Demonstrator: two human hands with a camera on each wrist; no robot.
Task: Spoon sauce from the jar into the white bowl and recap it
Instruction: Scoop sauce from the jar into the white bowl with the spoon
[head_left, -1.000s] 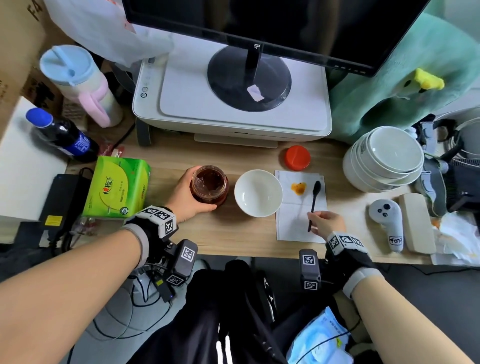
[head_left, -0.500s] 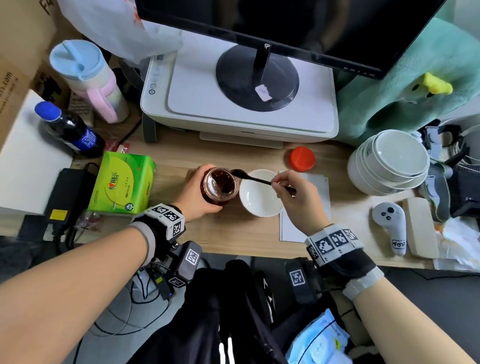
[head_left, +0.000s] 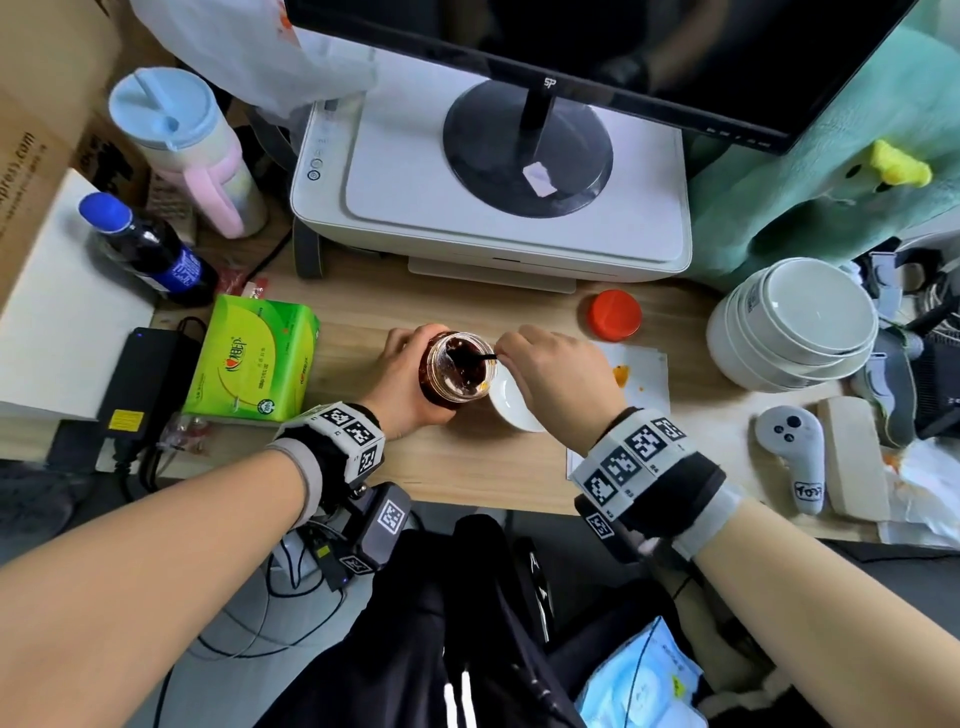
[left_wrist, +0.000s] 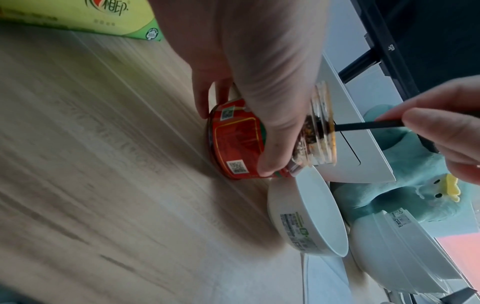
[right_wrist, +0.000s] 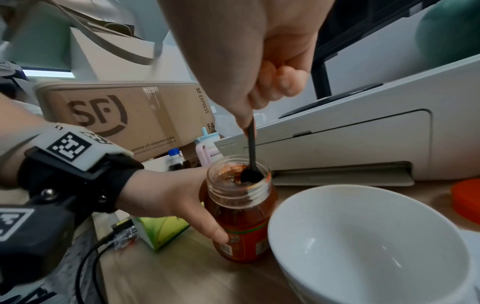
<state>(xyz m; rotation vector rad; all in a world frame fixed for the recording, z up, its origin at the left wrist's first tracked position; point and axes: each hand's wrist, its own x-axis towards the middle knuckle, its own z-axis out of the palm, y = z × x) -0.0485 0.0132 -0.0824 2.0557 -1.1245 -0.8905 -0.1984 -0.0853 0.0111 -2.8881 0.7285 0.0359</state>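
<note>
Far left of the wooden desk (head_left: 498, 467): dark cola bottle with blue cap (head_left: 150, 249), at 10 o'clock from the jar. Green cardboard tissue box (head_left: 254, 358) at 9 o'clock from the jar, near but apart.

Left hand (head_left: 410, 384) wraps the open glass sauce jar with red label (head_left: 457, 369); thumb on the near side, fingers curled round the far side, firm hold. Jar base rests on the desk, and the jar is tipped toward the bowl in the left wrist view. Dark red chunky sauce inside, smeared on the neck.

Thin black plastic spoon (right_wrist: 250, 156) enters the jar mouth from 3 o'clock; its bowl end is down in the sauce. Right hand (head_left: 556, 374) pinches the spoon handle between thumb and curled fingers, narrow grip, hand hanging over the white bowl.

Round white ceramic bowl (right_wrist: 363, 242) sits at 4 o'clock from the jar, just beside it; touching or not, cannot tell. Inside looks clean.

Round red plastic jar lid (head_left: 614, 314) lies flat on the desk at 2 o'clock from the jar, well apart. White paper sheet with orange sauce stains (head_left: 639, 379) at 3 o'clock, under the right hand's edge. Stack of white bowls (head_left: 795, 327) far right.
</note>
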